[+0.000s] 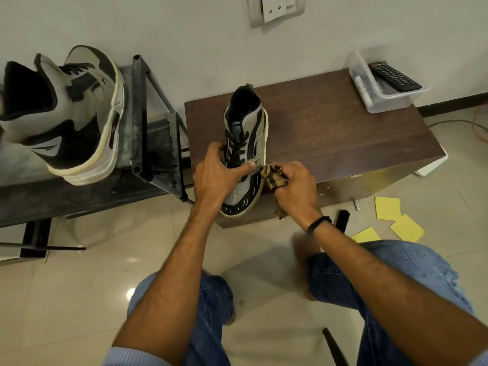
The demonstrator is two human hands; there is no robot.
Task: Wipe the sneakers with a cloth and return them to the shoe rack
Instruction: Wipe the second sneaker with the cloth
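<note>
A grey-and-black sneaker (247,133) stands on the dark wooden table (330,133), toe toward me. My left hand (214,175) grips its left side at the laces, thumb stretched across the tongue. A bunched brown checked cloth (273,175) is held in my right hand (295,186), pressed against the sneaker's right side near the toe. The matching second sneaker (68,114) sits on top of the black metal shoe rack (142,122) at the left, heel toward me.
A clear plastic box (380,99) with a black remote (393,76) stands on the table's back right corner. Yellow sticky notes (388,207) and a black brush (342,217) lie on the tiled floor. My knees in jeans are below.
</note>
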